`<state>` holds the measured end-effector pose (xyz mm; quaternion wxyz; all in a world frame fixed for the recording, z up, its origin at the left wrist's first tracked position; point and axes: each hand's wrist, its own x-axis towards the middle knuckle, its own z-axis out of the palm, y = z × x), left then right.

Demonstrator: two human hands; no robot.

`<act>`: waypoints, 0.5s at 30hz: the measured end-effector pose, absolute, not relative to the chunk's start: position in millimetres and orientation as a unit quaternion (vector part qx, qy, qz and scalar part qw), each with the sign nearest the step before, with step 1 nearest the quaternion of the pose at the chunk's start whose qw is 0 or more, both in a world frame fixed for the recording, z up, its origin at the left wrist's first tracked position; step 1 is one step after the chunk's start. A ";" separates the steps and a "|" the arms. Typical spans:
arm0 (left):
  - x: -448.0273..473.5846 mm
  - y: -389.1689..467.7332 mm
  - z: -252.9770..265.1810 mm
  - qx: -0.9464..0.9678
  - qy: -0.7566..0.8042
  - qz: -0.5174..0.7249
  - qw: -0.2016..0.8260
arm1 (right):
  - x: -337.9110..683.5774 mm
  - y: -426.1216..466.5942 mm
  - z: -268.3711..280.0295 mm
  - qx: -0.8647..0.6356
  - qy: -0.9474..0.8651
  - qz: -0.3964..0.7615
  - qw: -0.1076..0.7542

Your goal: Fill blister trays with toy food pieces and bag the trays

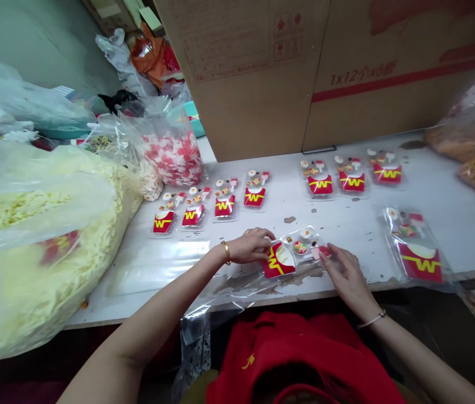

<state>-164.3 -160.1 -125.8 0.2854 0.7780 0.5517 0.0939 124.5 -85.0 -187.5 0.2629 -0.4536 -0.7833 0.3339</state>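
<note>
- While the right hand (pixel 349 275) pinches the packet (pixel 298 253) at its 3 o'clock end, thumb and forefinger together over the pink-and-red bit (pixel 315 254), the left hand (pixel 248 246) has bent fingertips on the 9 o'clock side; whether these clamp the packet or only press on it, I cannot tell.
- Within the packet, the carton (pixel 277 266) lies toward 9 o'clock and the egg (pixel 307 232) toward 1 o'clock; uneven pressure from the hands could bunch the bits. Whether the mouth is sealed does not show; if it gapes, tilting could spill them.
- Since the packet lies near the front of the table (pixel 346 224), a hard tug toward 6 o'clock could take it over the edge.
- Film (pixel 231 306) droops past that edge at 7 o'clock and could catch on clothing.
- The bangle (pixel 226 252), at 9 o'clock, might snag loose plastic.
- At 3 o'clock, the lone packet (pixel 420 261) lies by the edge; a swing of the right forearm could knock it off.
- Four packets (pixel 193 215) at 10 o'clock and three packets (pixel 351 182) at 1 o'clock could be scattered by a wide reach.
- Farther out at 9 o'clock, the sack (pixel 94 241) bulges over the table; a slump could crowd the four.
</note>
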 end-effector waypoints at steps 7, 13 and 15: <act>-134.7 -137.2 -131.7 0.761 0.543 0.235 0.266 | 99.0 -91.8 -171.5 -0.386 -0.758 0.458 0.256; -116.7 -116.1 -134.0 0.728 0.542 0.266 0.324 | 83.1 -101.7 -164.9 -0.365 -0.739 0.507 0.251; -112.9 -113.7 -134.3 0.699 0.546 0.276 0.370 | 79.5 -98.3 -163.5 -0.379 -0.729 0.509 0.258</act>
